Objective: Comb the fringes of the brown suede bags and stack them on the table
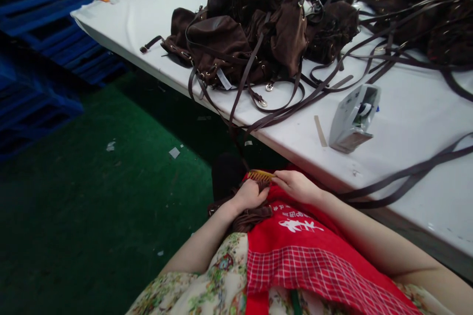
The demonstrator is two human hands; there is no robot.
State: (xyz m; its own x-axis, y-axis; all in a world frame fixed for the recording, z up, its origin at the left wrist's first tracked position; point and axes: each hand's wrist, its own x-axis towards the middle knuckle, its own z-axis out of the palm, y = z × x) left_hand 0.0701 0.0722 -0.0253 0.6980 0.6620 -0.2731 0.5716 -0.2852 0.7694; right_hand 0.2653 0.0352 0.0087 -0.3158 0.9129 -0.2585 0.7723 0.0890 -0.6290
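A yellow comb (261, 175) with its teeth pointing down is pinched at its right end by my right hand (293, 184), over my lap. Close against the comb's left part, my left hand (251, 194) is closed on brown material (263, 185), which looks like a tassel or fringe under the teeth. Brown fabric (254, 217) of a bag lies on my lap below my left hand, partly covered by it. A dark strap runs up from the lap toward the table edge.
Brown bags (221, 44) with long straps are piled on the white table (406, 108), and more lie at the right. A tape dispenser (353, 118) and a thin beige strip (320, 131) rest near the edge. Blue pallets (40, 24) stand at the left on the green floor.
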